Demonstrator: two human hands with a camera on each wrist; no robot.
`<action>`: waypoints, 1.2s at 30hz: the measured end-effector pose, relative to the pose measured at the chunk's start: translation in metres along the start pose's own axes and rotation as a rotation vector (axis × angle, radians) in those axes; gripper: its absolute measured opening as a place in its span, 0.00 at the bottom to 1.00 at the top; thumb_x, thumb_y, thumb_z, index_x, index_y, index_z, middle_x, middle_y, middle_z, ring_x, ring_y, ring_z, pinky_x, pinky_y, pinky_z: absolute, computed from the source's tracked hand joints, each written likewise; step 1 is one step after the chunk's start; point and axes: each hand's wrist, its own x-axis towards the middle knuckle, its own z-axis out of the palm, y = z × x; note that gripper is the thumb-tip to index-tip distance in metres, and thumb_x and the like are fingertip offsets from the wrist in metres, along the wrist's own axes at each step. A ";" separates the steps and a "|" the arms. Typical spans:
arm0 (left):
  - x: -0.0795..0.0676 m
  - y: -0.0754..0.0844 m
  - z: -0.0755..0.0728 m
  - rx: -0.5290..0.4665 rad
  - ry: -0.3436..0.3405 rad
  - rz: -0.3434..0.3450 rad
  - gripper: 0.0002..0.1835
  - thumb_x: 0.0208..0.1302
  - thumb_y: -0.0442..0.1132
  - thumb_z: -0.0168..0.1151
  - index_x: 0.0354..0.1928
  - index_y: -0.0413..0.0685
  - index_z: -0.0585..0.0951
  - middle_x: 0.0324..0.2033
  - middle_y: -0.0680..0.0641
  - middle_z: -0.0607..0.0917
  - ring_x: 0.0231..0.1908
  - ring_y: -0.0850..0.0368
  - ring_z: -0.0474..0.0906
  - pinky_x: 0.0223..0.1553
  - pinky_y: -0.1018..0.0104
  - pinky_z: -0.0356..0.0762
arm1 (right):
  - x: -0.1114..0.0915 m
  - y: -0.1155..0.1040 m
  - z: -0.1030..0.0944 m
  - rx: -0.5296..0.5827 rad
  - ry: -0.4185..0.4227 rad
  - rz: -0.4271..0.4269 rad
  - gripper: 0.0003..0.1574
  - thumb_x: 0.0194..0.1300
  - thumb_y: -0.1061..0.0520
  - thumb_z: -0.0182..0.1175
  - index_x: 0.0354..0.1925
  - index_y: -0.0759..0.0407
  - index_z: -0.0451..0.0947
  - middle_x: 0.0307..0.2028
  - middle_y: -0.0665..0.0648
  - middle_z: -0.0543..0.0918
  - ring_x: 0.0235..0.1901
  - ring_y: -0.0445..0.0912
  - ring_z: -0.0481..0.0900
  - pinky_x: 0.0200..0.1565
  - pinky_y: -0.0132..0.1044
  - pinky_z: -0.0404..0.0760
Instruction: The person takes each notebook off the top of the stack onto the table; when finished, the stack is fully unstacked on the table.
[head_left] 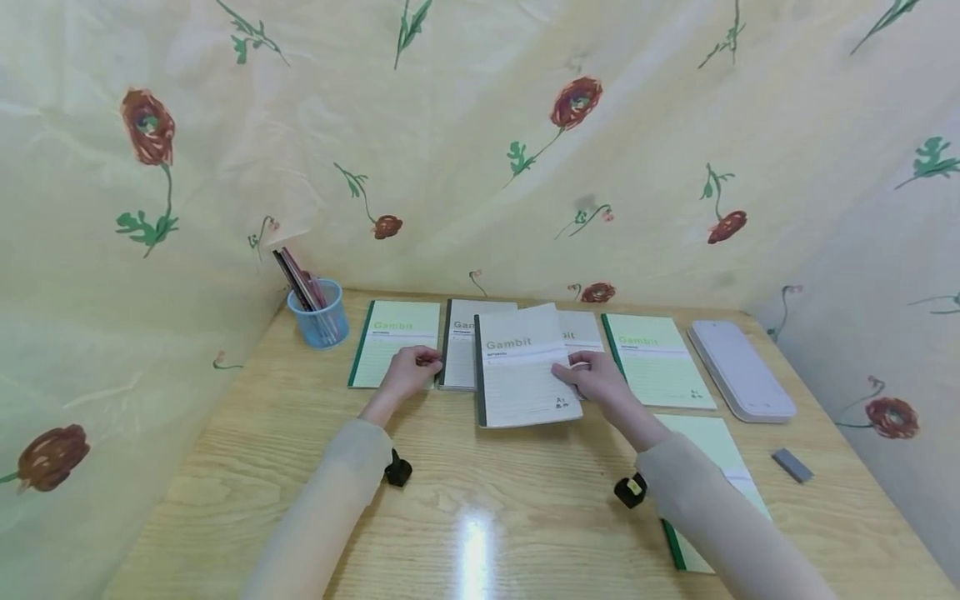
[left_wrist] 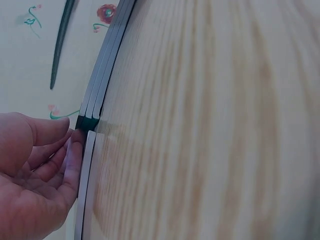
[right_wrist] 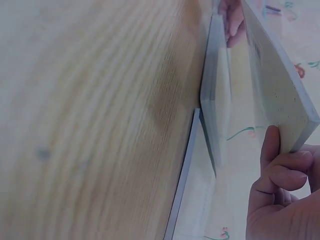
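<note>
Flower-printed sheeting [head_left: 465, 167] hangs behind the wooden desk [head_left: 247, 467], whose far edge carries a row of Gambit notebooks [head_left: 393, 329], probably spaced so each cover can be read. Above the row, the right hand [head_left: 597, 379] pinches a dark-spined notebook [head_left: 517, 396] at its right edge, raised at a slant, perhaps to clear those beneath. By the row's second notebook, the left hand [head_left: 408, 372] is loosely curled; whether it grips anything I cannot tell. Glare whitens the wood toward the near edge.
</note>
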 end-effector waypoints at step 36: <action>0.002 -0.004 0.001 -0.004 0.005 0.019 0.13 0.70 0.34 0.61 0.53 0.37 0.83 0.47 0.41 0.85 0.48 0.48 0.79 0.51 0.55 0.76 | -0.130 0.095 -0.044 0.036 0.041 0.230 0.27 0.66 0.52 0.67 0.53 0.71 0.72 0.26 0.52 0.83 0.25 0.43 0.77 0.26 0.34 0.73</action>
